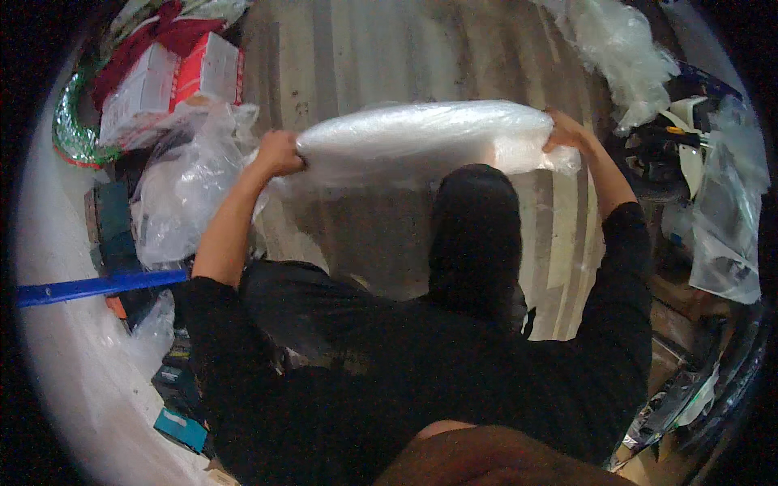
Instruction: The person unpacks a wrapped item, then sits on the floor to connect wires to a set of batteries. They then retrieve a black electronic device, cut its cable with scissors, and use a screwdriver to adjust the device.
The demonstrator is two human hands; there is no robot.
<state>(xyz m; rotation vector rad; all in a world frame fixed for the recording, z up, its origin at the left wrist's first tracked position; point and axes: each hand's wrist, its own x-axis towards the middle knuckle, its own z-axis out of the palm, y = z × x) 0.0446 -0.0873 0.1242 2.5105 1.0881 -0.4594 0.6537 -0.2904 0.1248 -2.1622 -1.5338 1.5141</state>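
Observation:
A long roll of clear plastic wrap [421, 134] lies crosswise in front of me, shiny along its top. My left hand [279, 152] is closed around its left end. At the other end, my right hand [563, 132] grips the roll with its fingers over the edge. A loose flap of the plastic hangs below the roll near my right hand. My knee in dark trousers [476, 227] rises just on the near side of the roll.
On the left are a red and white carton [207, 69], crumpled clear plastic [182, 186], a blue bar [101, 287] and a teal box [180, 429]. Clear plastic bags [624, 49] and black-and-white clutter [677, 150] line the right. Beneath is a striped wood-look floor [340, 53].

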